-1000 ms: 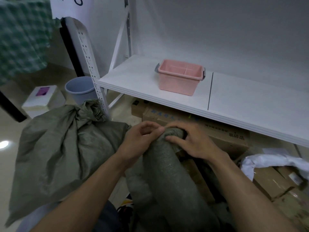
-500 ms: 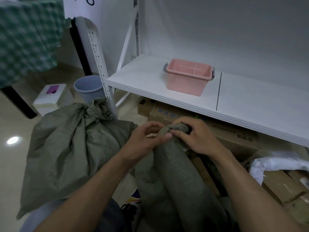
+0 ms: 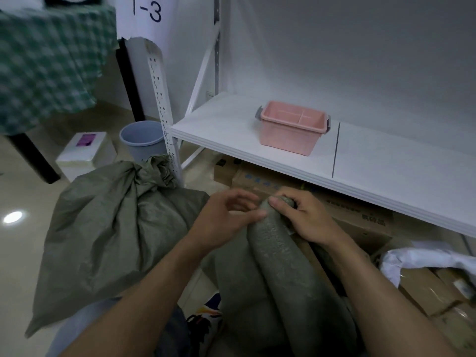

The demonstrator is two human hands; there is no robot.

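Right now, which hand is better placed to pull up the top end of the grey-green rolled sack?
Probably right. The right hand grips the top end of the grey-green rolled sack; the left hand only touches its side with the thumb.

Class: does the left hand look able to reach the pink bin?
Probably yes: the left hand is just below the shelf front, and nothing stands between it and the pink bin.
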